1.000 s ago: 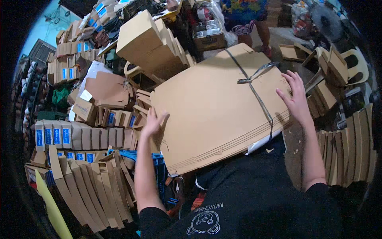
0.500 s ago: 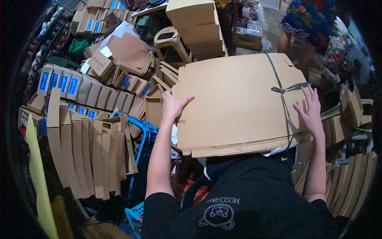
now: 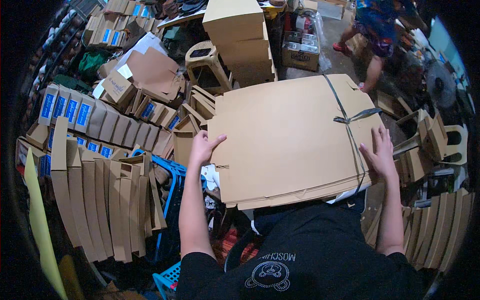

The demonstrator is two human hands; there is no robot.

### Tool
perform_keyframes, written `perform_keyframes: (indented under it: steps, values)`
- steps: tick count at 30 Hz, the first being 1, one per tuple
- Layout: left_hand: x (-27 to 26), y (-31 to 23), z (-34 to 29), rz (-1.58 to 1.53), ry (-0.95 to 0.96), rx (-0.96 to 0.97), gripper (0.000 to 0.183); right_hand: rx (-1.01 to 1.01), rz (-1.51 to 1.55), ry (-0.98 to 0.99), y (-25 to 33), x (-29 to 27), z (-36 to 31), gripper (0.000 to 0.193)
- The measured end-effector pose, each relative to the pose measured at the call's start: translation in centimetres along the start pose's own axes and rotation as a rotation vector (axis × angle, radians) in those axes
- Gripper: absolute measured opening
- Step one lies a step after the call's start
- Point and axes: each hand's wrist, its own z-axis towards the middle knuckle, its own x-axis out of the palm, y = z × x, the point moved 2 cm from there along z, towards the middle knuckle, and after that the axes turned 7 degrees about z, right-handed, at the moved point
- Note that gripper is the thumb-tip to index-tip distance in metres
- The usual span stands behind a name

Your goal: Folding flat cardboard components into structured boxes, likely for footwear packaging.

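Observation:
A thick stack of flat brown cardboard sheets (image 3: 285, 135) lies in front of my body. A dark strap (image 3: 340, 102) runs across its right part and is knotted on top. My left hand (image 3: 202, 149) grips the stack's left edge, thumb over the top, the other fingers partly hidden at the side. On the right edge rests my right hand (image 3: 381, 152), its fingers and thumb spread beside the strap. What supports the stack from below is hidden. A white sheet (image 3: 347, 194) sticks out under its near right corner.
Left stand rows of narrow cardboard boxes (image 3: 112, 200) beside a blue plastic frame (image 3: 172, 175). A beige stool (image 3: 207, 65) and a tall cardboard stack (image 3: 240, 45) stand beyond. Another person (image 3: 375, 35) is at the far right. More cardboard pieces (image 3: 440, 225) line the near right.
The stack and both my hands have shifted slightly left and down in the picture, along with the surroundings. The other person's legs have come into fuller view.

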Motion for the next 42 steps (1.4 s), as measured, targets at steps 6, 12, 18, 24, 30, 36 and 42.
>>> perform_keyframes:
  steps: [6, 12, 18, 24, 30, 36, 42]
  values:
    - [-2.3, 2.4, 0.8, -0.236, 0.121, 0.018, 0.033, -0.052, 0.031, -0.075, 0.0, -1.2, -0.1, 0.077]
    - [-2.4, 5.5, 0.5, -0.503, 0.192, -0.21, 0.019, -0.055, 0.012, -0.056, 0.0, -1.1, 0.6, 0.085]
    - [-3.7, 5.1, 1.5, -0.329, 0.055, 0.026, 0.021, 0.07, 0.101, 0.117, -0.6, -2.3, 2.0, 0.074]
    - [-6.6, 1.3, 1.4, -0.454, 0.101, 0.054, 0.02, -0.08, -0.117, -0.093, 2.0, -2.7, 1.9, 0.06]
    - [-5.2, 1.3, 1.4, -0.505, 0.188, 0.009, 0.028, -0.34, 0.138, -0.087, 7.9, -0.6, 2.7, 0.04]
    - [-7.2, 2.1, 1.5, -0.46, -0.076, 0.033, 0.028, -0.32, 0.248, -0.05, 5.6, 1.6, 3.3, 0.015]
    - [-15.0, 0.7, 0.3, -0.577, -0.07, 0.118, 0.033, -0.216, 0.199, -0.165, 3.8, -1.2, 2.9, 0.013]
